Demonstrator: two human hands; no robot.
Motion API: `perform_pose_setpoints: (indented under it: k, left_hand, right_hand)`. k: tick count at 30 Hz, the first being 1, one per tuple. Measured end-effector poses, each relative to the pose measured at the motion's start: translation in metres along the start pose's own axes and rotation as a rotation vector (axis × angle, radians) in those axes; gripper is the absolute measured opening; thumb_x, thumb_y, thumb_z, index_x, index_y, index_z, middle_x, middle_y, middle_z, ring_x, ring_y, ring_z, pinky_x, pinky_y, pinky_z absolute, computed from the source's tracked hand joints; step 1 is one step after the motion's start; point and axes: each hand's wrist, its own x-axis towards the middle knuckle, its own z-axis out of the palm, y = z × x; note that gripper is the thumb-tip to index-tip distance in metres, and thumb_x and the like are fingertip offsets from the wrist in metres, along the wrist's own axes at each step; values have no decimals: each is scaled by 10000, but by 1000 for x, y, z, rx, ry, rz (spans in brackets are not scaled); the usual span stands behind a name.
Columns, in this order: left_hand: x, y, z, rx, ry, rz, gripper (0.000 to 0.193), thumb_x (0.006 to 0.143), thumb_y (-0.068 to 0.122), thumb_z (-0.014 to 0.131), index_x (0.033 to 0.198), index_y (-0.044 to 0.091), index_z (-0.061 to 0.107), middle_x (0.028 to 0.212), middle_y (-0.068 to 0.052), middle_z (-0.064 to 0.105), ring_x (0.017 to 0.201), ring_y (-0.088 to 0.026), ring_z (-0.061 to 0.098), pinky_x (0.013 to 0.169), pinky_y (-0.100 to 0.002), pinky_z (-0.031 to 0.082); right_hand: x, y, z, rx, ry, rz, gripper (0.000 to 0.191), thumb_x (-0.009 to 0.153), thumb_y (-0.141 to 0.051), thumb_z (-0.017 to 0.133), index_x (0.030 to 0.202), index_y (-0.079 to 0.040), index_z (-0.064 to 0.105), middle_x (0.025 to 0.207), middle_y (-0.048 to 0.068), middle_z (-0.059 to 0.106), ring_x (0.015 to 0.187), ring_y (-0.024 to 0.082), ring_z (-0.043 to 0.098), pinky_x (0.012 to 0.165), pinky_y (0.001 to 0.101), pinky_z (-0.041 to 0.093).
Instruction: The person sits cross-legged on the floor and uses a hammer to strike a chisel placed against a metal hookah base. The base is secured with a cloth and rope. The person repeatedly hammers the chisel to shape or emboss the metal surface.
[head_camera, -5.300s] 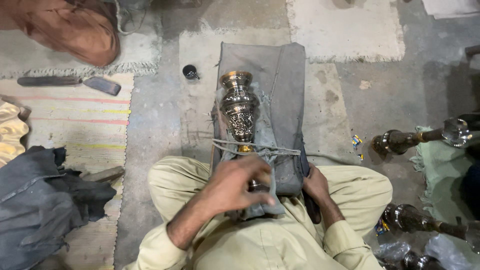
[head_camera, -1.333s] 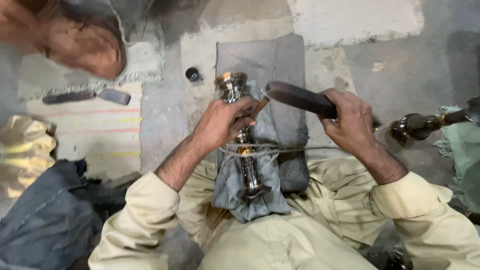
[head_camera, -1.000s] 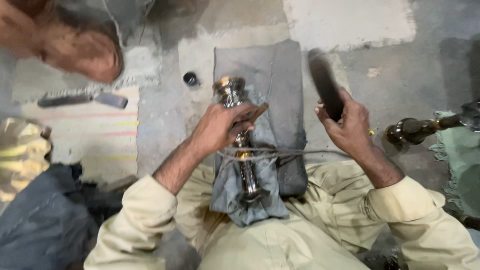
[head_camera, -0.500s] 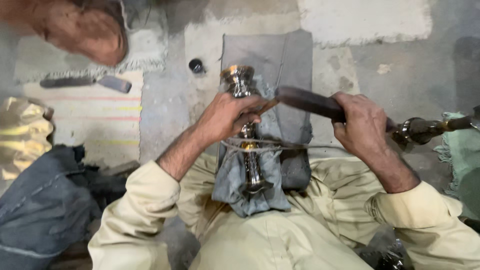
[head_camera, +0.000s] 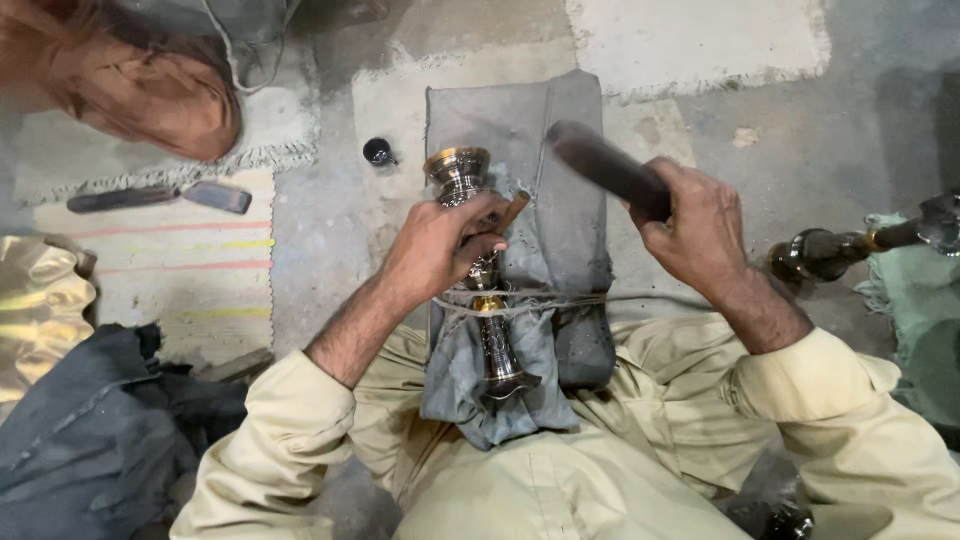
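Mid-engraving: left hand (head_camera: 435, 250) pinches a chisel (head_camera: 508, 212) against the metal vase (head_camera: 478, 270), right hand (head_camera: 700, 235) grips a raised mallet (head_camera: 605, 168), likely needing a squarely aimed strike.

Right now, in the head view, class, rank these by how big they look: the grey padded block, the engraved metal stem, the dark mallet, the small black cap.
Largest to smallest:
1. grey padded block
2. engraved metal stem
3. dark mallet, blurred, raised nearer the camera and partly hidden, so its place against the stem is unsure
4. small black cap
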Motion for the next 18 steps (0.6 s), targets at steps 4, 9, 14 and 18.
perform_pose_setpoints:
  k: [4, 9, 14, 18]
  left_hand:
    - [-1, -2, -4, -20, -78, -70, 353, 896, 202, 788, 1203, 104, 646, 917, -89, 804, 796, -271, 792, 694, -395, 592]
    - [-3, -7, -9, -34, -64, -26, 348, 902, 205, 780, 1208, 104, 649, 924, -97, 800, 826, -259, 801, 700, -388, 592]
    - [4, -12, -13, 2, -107, -33, 363, 897, 227, 792, 1216, 111, 665, 894, -102, 796, 755, -278, 778, 663, -396, 576]
    - [3, -16, -17, -70, -60, 90, 360, 907, 219, 778, 1216, 87, 649, 923, -93, 791, 827, -235, 795, 690, -367, 609]
  right_hand:
    - [2, -5, -5, 173, -23, 94, 195, 879, -65, 774, 1062, -60, 708, 878, 114, 703, 836, 298, 679, 739, 458, 504]
    - [-1, -7, 0, 168, -8, 75, 250, 853, -81, 768, 1091, -98, 696, 891, 99, 712, 841, 299, 691, 741, 432, 522]
    - [-4, -7, 6, 376, 88, 162, 206, 930, -141, 787, 1081, -85, 659, 892, 101, 682, 831, 275, 663, 741, 401, 528]
    - [-4, -14, 3, 223, 37, 167, 220, 914, -129, 787, 1081, -61, 659, 860, 122, 676, 814, 319, 684, 720, 441, 509]
